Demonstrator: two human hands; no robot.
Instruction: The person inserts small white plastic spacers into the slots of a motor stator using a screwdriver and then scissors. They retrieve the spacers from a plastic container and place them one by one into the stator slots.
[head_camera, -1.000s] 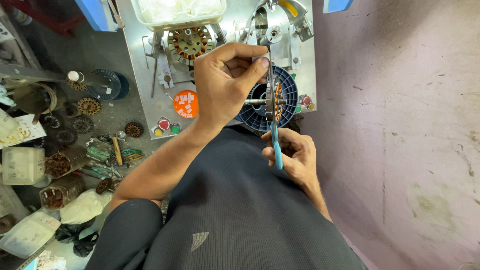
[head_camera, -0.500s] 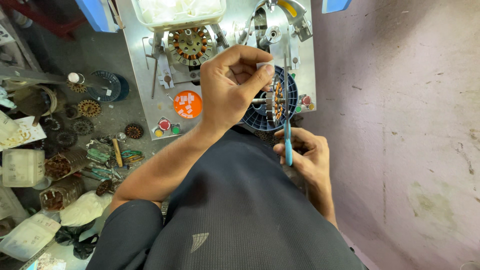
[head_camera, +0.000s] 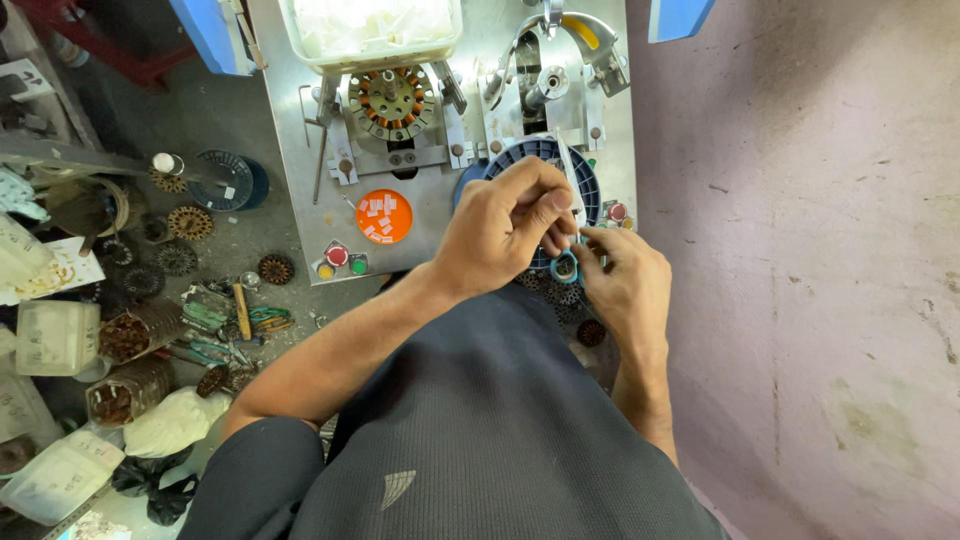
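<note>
Looking down from my head, both my hands meet in front of a round blue plastic winding form (head_camera: 590, 185) mounted on a grey metal machine panel (head_camera: 440, 215). The form sits just beyond my fingertips, its lower part hidden behind them.

My left hand (head_camera: 500, 230) is curled, thumb and fingers pinched together near the form's lower right edge; what they pinch is too small to make out. My right hand (head_camera: 625, 285) lies just beside it, fingers closed around small blue-handled scissors (head_camera: 566, 266), of which only one light-blue loop shows between my two hands.

On the panel, left of the form, a copper-wound stator core (head_camera: 390, 100) sits clamped in a metal fixture. Below it lies an orange round disc (head_camera: 384, 216) scattered with small white slips, and beneath that a red button (head_camera: 337, 255) with a yellow and a green one beside it. A translucent white plastic tub (head_camera: 370, 25) stands at the panel's top.

The dark floor (head_camera: 230, 110) to the left is littered with rusty toothed rings (head_camera: 190, 222), hand tools and plastic containers. A pinkish plaster wall (head_camera: 800, 250) fills the right side.

My left forearm reaches diagonally up from the lower left; my right wrist is bent inward. My dark ribbed shirt (head_camera: 480, 430) fills the lower view.
</note>
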